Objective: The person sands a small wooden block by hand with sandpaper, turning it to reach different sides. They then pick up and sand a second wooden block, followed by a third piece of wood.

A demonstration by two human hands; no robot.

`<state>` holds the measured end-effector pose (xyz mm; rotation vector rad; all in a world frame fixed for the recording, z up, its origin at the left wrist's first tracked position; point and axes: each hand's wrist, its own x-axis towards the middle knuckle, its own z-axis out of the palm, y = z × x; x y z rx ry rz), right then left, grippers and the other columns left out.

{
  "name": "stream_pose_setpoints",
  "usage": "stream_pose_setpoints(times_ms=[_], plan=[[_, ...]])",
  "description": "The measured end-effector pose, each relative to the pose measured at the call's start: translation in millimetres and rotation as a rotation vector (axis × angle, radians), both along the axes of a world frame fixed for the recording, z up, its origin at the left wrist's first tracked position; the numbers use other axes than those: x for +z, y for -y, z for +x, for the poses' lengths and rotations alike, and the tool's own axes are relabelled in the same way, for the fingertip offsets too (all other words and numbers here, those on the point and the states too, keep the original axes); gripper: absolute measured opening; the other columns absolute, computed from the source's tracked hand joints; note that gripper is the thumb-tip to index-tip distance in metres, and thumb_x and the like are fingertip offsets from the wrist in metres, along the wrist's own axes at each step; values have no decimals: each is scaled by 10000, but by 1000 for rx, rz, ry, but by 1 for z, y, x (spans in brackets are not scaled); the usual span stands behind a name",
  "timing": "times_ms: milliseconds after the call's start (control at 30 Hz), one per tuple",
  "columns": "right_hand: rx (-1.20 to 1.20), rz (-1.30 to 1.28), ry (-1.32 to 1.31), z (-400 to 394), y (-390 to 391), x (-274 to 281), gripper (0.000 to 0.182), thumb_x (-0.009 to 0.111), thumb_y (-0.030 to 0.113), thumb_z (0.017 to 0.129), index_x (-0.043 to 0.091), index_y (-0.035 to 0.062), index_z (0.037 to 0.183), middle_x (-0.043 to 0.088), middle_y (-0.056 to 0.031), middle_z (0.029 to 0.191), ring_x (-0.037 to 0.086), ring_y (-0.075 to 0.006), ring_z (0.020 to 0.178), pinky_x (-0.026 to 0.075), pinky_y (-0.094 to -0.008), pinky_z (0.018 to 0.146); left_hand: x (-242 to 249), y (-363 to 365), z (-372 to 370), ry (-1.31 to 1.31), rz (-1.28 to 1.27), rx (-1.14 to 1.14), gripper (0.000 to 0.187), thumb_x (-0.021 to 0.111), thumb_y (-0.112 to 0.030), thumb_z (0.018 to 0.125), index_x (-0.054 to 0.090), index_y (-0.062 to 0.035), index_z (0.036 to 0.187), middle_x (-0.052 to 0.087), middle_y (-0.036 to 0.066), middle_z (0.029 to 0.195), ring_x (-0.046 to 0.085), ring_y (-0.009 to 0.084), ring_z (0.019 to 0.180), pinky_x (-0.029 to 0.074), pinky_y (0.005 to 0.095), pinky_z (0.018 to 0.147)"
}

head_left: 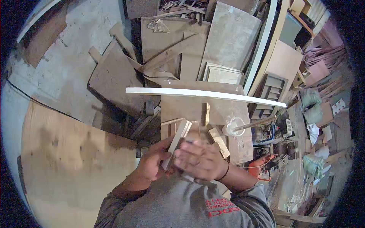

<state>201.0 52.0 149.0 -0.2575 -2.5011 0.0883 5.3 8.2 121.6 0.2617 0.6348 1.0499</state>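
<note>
My left hand (pixel 151 161) is closed around a short wooden block (pixel 177 143) with a pale edge, tilted upright in front of my chest. Beside the block is my right hand (pixel 199 159), smeared by motion, its fingers reaching toward the block's right face. Two small wood pieces, a narrow one (pixel 207 114) and a wider one (pixel 219 142), lie on the worktable (pixel 182 110) just beyond my hands. To their right stands a round whitish tub (pixel 234 127) with a wooden stick (pixel 258 122) leaning out of it.
A long white strip (pixel 205 94) crosses above the table's far part. At left lies a large plywood sheet (pixel 76 152). Boards (pixel 232 34) lean at the back. An orange tool (pixel 260 166) and scattered scraps cover the floor to the right.
</note>
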Motion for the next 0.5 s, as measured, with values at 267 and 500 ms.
stream_pose_setpoints(times_ms=[267,500], plan=[[-283,-33,-23,8,-20,-3,429,601,206,741,600,128,1163,531,-54,1280,429,-271,1250,272,-464,1059,10,6,-3,-267,348,-139,617,488,-246,858,267,-45,1398,568,79,829,514,132,490,400,234,382],[-279,84,-17,-2,-18,0,378,653,213,701,652,144,1073,604,-19,1174,516,-261,1157,390,-405,951,3,3,-2,-206,303,-138,526,372,-203,917,262,-56,1411,469,9,733,360,71,474,306,201,409]])
